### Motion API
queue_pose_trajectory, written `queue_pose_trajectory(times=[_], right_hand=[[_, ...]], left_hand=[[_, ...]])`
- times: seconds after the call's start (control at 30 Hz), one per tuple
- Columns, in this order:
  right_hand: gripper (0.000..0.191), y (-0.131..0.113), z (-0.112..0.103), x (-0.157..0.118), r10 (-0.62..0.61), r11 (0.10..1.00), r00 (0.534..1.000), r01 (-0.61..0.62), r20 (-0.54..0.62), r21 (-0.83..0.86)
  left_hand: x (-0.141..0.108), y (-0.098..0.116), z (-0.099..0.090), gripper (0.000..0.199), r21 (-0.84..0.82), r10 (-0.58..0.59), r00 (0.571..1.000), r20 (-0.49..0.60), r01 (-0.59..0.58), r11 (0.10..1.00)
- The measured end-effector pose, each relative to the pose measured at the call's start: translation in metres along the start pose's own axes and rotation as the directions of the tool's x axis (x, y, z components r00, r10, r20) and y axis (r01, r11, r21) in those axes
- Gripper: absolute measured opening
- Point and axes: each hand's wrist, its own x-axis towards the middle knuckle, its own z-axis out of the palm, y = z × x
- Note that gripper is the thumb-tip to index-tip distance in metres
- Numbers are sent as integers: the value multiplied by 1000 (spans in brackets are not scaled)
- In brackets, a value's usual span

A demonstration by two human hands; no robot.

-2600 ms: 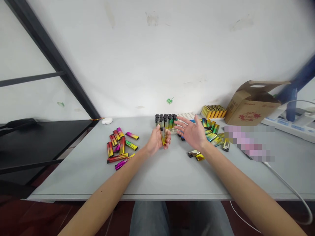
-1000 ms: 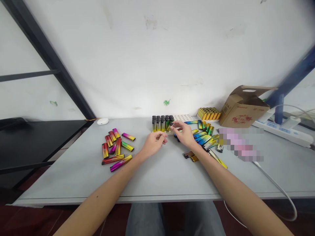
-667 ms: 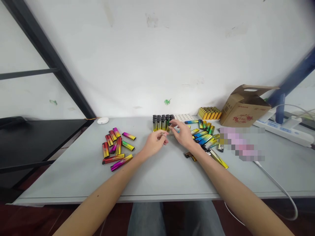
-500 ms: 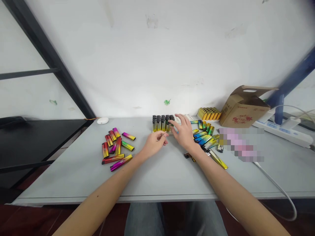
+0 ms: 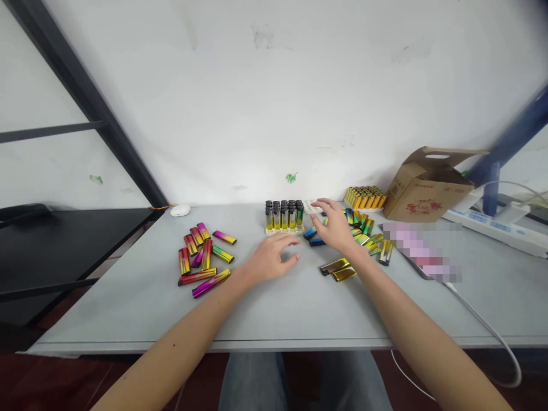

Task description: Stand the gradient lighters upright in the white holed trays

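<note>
- At the far left of the frame, a black surface (image 5: 64, 257) sits beneath a dark metal frame (image 5: 81, 91).
- At left of centre, a white rounded case (image 5: 180, 210) lies near the back of the grey desk (image 5: 141, 319).
- Below it in the frame, red, purple and green lighters (image 5: 206, 255) with yellow ends lie loosely scattered, some overlapping.
- Near the middle, the left hand (image 5: 270, 257) is over the desk, its fingers half open, thumb apart, with hold of nothing.
- Just above that hand in the frame, black-topped lighters (image 5: 285, 217) stand upright in close rows in a white tray (image 5: 285, 232).
- To their right, a white perforated tray (image 5: 310, 206) is partly hidden by the right hand (image 5: 336, 227), whose fingers are spread, thumb well apart, gripping nothing visible.
- Around and behind the right forearm lies a heap of blue, green and yellow lighters (image 5: 374, 246); two gold lighters (image 5: 336, 269) lie at its lower left.
- Further right, yellow pieces (image 5: 365, 197) stand packed beside an open cardboard box (image 5: 428, 194).
- At the right, a blurred-out pink item (image 5: 415, 248) has a white cable (image 5: 483, 317); a white power strip (image 5: 496, 225) lies above it in the frame.
</note>
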Motion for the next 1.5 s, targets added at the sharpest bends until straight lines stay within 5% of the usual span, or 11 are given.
queue_pose_trajectory(times=[0.13, 0.3, 0.67, 0.87, 1.03, 1.13, 1.3, 1.5], right_hand=[[30, 14, 1, -1, 45, 999, 998, -45, 46, 4], [38, 8, 3, -3, 26, 1000, 994, -26, 109, -1], [47, -2, 5, -5, -12, 999, 998, 9, 69, 52], [39, -2, 6, -7, -19, 998, 996, 14, 91, 54], [29, 0, 8, -9, -8, 998, 993, 2, 114, 56], [29, 0, 8, -9, -2, 998, 993, -4, 119, 57], [28, 0, 7, -8, -6, 998, 992, -2, 125, 68], [27, -4, 6, -9, -13, 996, 990, 1, 140, 87]], left_hand=[[-2, 19, 4, 56, -6, 224, 942, 249, -230, 973], [-6, 27, 8, 54, 34, 219, 876, 429, -258, 965], [0, -11, -1, 26, 267, 75, 990, 116, -104, 958], [-2, -18, 1, 27, 272, 59, 987, 151, -99, 957], [-2, -18, 4, 14, 150, 13, 991, 135, -33, 988], [1, -15, 3, 16, -28, -99, 993, 69, 101, 994], [10, -6, -1, 25, -531, -384, 923, -25, 313, 788], [15, 5, -12, 37, -837, -516, 852, 90, 345, 425]])
